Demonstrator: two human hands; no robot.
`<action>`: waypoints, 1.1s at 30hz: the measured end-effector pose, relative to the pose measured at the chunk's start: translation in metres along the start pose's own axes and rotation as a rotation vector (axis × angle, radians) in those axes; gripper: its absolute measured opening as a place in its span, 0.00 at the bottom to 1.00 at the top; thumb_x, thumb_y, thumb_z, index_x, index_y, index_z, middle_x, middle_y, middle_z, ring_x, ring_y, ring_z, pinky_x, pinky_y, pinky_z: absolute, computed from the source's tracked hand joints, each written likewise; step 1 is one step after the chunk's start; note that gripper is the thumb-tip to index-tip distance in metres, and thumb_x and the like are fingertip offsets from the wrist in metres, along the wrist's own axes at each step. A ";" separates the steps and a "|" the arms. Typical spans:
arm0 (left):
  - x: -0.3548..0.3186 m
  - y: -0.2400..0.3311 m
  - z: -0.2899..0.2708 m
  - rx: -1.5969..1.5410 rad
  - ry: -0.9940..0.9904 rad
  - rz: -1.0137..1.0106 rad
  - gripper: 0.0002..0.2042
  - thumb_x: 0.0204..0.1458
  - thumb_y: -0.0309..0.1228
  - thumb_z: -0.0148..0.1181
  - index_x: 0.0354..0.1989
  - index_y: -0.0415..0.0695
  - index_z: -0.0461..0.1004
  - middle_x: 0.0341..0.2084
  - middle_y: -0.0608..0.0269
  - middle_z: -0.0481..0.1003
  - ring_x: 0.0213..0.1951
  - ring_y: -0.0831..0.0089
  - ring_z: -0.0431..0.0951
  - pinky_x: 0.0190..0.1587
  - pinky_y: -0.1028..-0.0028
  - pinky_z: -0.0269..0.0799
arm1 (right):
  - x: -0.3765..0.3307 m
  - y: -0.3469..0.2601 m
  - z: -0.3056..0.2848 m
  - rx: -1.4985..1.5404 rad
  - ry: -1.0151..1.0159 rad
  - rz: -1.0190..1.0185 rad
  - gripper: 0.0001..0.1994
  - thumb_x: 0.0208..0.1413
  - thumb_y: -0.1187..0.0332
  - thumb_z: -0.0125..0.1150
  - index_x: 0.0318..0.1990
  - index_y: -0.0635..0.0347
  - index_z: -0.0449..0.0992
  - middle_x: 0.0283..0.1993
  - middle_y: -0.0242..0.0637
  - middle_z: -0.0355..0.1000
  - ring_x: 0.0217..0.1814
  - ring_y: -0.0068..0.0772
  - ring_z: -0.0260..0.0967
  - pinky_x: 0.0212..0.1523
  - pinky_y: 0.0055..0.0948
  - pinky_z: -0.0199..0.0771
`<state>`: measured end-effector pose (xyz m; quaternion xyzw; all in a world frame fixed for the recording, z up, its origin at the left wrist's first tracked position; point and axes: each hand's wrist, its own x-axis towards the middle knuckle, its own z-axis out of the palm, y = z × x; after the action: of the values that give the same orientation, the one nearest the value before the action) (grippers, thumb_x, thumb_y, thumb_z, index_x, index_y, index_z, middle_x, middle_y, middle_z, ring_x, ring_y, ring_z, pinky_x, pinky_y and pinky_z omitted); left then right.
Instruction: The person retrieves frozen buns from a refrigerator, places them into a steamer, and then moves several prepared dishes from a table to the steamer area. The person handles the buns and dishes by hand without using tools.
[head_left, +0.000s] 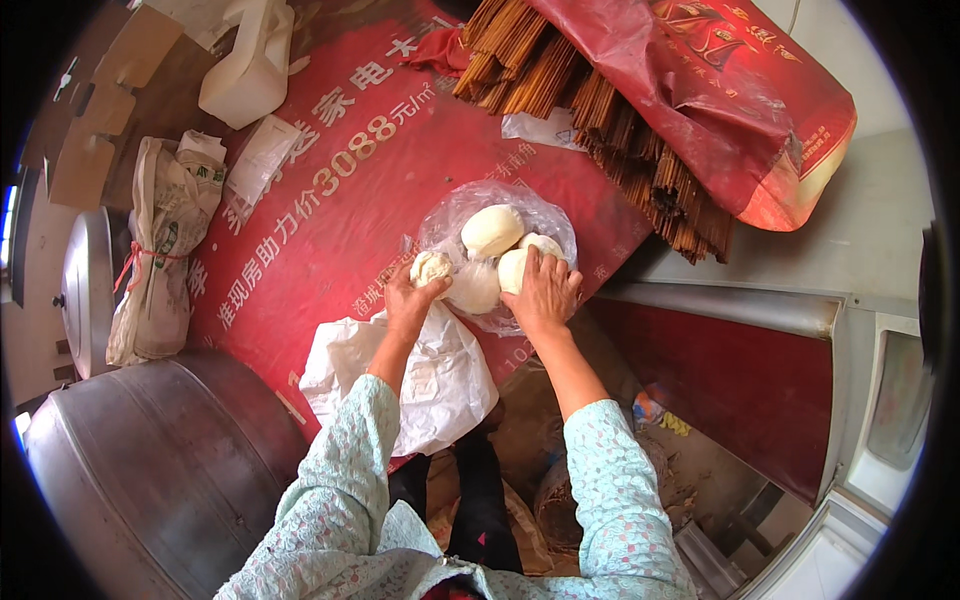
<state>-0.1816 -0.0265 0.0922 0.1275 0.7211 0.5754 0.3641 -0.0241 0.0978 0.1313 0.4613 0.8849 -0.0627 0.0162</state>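
A clear plastic bag (562, 222) lies spread on the red table, with several pale, smooth steamed buns on and in it. The largest bun (492, 230) sits at the far side. My left hand (405, 303) grips a rougher, uneven bun (431, 267) at the bag's left edge, thumb against its near side. On the right, my right hand (545, 295) curls its fingers over another bun (512, 268), and one more bun (541, 244) shows partly behind it. Between my hands, a bun (474, 287) is seen through the plastic.
A white sack (400, 380) hangs over the table's near edge. Bundled brown sticks (640, 150) lie at the far right beside a red bag (720, 100). A large metal drum (170, 460) stands near left; a plastic jug (248, 70) and folded sack (170, 240) are farther left.
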 end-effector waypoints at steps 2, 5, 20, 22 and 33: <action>-0.012 0.001 -0.002 0.157 0.120 0.141 0.21 0.36 0.34 0.68 0.39 0.35 0.75 0.41 0.58 0.72 0.44 0.69 0.72 0.48 0.72 0.66 | 0.002 -0.003 0.002 0.015 -0.001 0.017 0.37 0.29 0.59 0.73 0.51 0.58 0.62 0.43 0.37 0.63 0.48 0.37 0.60 0.44 0.40 0.56; -0.031 0.005 0.005 -0.086 0.123 0.081 0.20 0.39 0.33 0.67 0.41 0.37 0.74 0.40 0.62 0.72 0.44 0.71 0.71 0.48 0.73 0.66 | 0.002 -0.005 0.012 0.062 0.023 0.011 0.36 0.29 0.64 0.73 0.50 0.57 0.61 0.43 0.38 0.62 0.48 0.40 0.60 0.44 0.41 0.59; -0.073 0.012 0.007 -0.692 -0.547 -0.348 0.34 0.39 0.25 0.67 0.58 0.49 0.59 0.38 0.61 0.74 0.42 0.65 0.76 0.45 0.57 0.74 | -0.016 0.005 0.043 0.451 0.105 0.065 0.35 0.29 0.75 0.68 0.51 0.50 0.61 0.41 0.46 0.65 0.46 0.50 0.62 0.49 0.42 0.63; -0.073 0.013 0.008 -0.740 -0.583 -0.358 0.32 0.41 0.29 0.67 0.57 0.50 0.60 0.38 0.60 0.74 0.41 0.63 0.76 0.45 0.54 0.74 | -0.017 0.005 0.039 0.468 0.075 0.060 0.36 0.28 0.74 0.68 0.51 0.51 0.60 0.41 0.47 0.66 0.48 0.51 0.63 0.50 0.41 0.63; -0.060 -0.012 0.017 -1.031 -0.435 -0.712 0.18 0.54 0.49 0.51 0.25 0.46 0.71 0.27 0.59 0.74 0.33 0.60 0.77 0.42 0.42 0.70 | -0.014 0.005 0.032 0.566 -0.016 0.140 0.38 0.29 0.75 0.67 0.53 0.50 0.57 0.45 0.49 0.67 0.48 0.50 0.66 0.48 0.41 0.66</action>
<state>-0.1248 -0.0539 0.1022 -0.1961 0.2615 0.6526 0.6836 -0.0124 0.0850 0.1003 0.5071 0.7979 -0.3095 -0.1021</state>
